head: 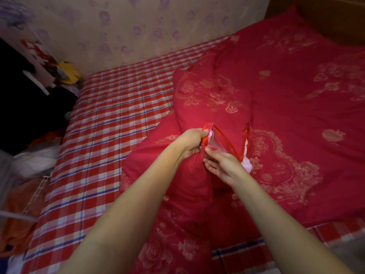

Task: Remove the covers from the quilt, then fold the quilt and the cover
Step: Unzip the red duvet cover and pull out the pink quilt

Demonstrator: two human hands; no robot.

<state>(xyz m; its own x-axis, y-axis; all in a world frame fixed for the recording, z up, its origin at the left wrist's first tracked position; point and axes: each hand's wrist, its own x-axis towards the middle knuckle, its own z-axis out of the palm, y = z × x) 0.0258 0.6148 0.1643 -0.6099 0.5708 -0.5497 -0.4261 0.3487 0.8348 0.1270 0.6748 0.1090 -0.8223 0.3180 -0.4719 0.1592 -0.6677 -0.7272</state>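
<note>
A red quilt cover [286, 107] with gold flower and heart prints lies spread over the right part of the bed, bunched into a ridge in the middle. Its opening, edged with a bright red zipper strip [225, 139], gapes in front of me, and the pink-white quilt [246, 164] shows inside. My left hand [192, 142] grips the left edge of the opening. My right hand [221, 165] rests just below it, fingers spread, pinching the cover fabric at the same edge. Most of the quilt is hidden inside the cover.
A red, white and blue plaid bed sheet [110, 131] covers the left part of the bed. A floral-papered wall [138, 26] runs behind. Clothes, bags and a yellow object [69, 72] are piled in the dark gap at the left. A wooden headboard [335, 14] stands far right.
</note>
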